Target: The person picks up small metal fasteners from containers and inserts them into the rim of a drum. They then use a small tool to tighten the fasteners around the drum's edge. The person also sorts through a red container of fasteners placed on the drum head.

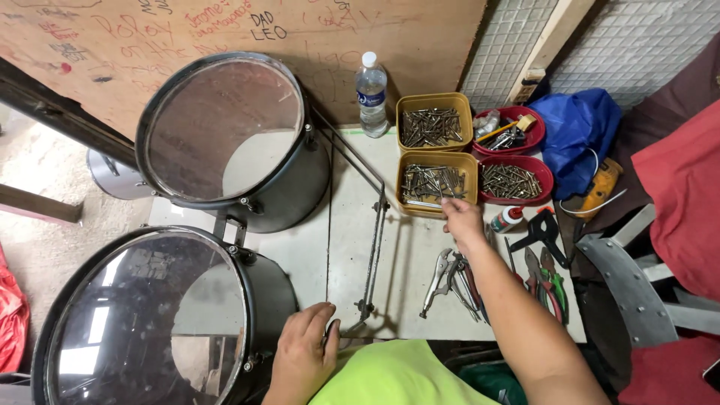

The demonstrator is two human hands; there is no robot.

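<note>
My right hand (462, 217) reaches forward to the near yellow tub (436, 184) of metal screws and rods, fingertips at its front edge; whether it pinches anything is hidden. My left hand (304, 351) rests at the table's near edge, fingers curled on the bent end of a thin metal rod frame (373, 244) lying across the white tabletop. Two black drums with clear heads stand to the left: the far drum (229, 135) and the near drum (150, 319).
A second yellow tub (433, 120) and two red bowls (516, 180) hold hardware. A water bottle (371, 91) stands by the plywood wall. Locking pliers (442, 279), cutters (547, 277), a yellow drill (600, 186) and a blue bag (577, 135) lie right.
</note>
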